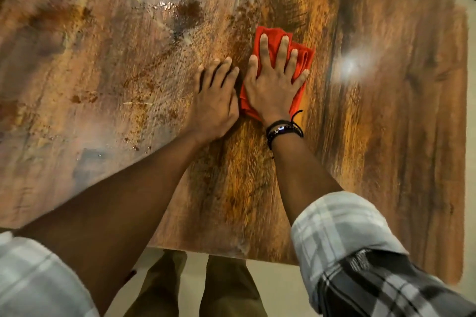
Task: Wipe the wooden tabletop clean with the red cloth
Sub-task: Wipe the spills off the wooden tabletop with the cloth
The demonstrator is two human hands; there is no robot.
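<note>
The right hand (274, 85) lies flat with fingers spread, palm pressing down on the red cloth (301, 59), which sits folded near the middle of the wooden tabletop (386, 123). The cloth shows past the fingertips toward 12 o'clock and past the little finger toward 3 o'clock; a strip of it also shows at the wrist side. Dark cord bracelets (283, 131) circle that wrist.

The left hand (215, 100) rests palm down just beside the right, at its 9 o'clock, fingers close together and slightly curled on bare wood, holding nothing. Its thumb side touches or nearly touches the cloth's edge; which one is hard to tell.

From the cloth toward 9 and 11 o'clock the surface is mottled with rusty brown specks (144, 85), a darker wet-looking patch (185, 15) and pale curved smears. Toward 3 o'clock the wood looks clearer, with a bright light reflection (350, 65) near the cloth.

The table's near edge runs at 6 o'clock, above the person's olive trousers (226, 288) and pale floor (278, 291). The right edge stands far off at 3 o'clock, the far right corner at 1 o'clock. Nothing else stands on the top, so open wood surrounds both hands on every side. Plaid rolled sleeves (347, 239) cover both upper forearms.
</note>
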